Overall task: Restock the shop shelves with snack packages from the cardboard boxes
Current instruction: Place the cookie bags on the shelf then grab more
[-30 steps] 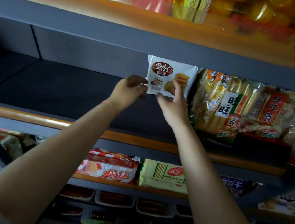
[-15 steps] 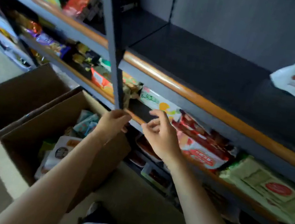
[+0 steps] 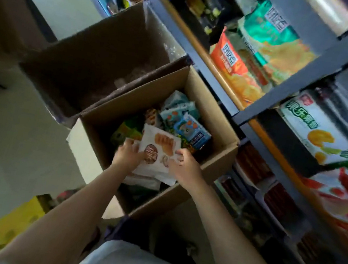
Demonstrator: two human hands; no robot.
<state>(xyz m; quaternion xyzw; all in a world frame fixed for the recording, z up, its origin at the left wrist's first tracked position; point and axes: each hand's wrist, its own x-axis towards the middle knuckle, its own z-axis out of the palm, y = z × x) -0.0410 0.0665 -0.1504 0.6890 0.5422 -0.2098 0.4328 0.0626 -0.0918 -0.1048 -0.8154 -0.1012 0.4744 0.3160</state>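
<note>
An open cardboard box (image 3: pixel 219 146) on the floor holds several snack packages, among them blue-green packs (image 3: pixel 186 122) and a green one (image 3: pixel 127 131). On top lies a white cookie package (image 3: pixel 160 150) with a brown round logo. My left hand (image 3: pixel 127 155) grips its left edge and my right hand (image 3: pixel 185 168) grips its right edge, both inside the box. The shop shelves (image 3: pixel 291 87) rise at the right, stocked with chip bags and other snacks.
A second, larger cardboard box (image 3: pixel 103 55) stands open behind the first, its inside dark. A yellow object (image 3: pixel 18 218) lies on the floor at lower left. Pale floor spreads to the left. Orange and green chip bags (image 3: pixel 252 59) crowd the shelf nearest the box.
A second ago both hands set a white cookie package on the middle shelf. They have since dropped down into the box on the floor and closed on another white package.
</note>
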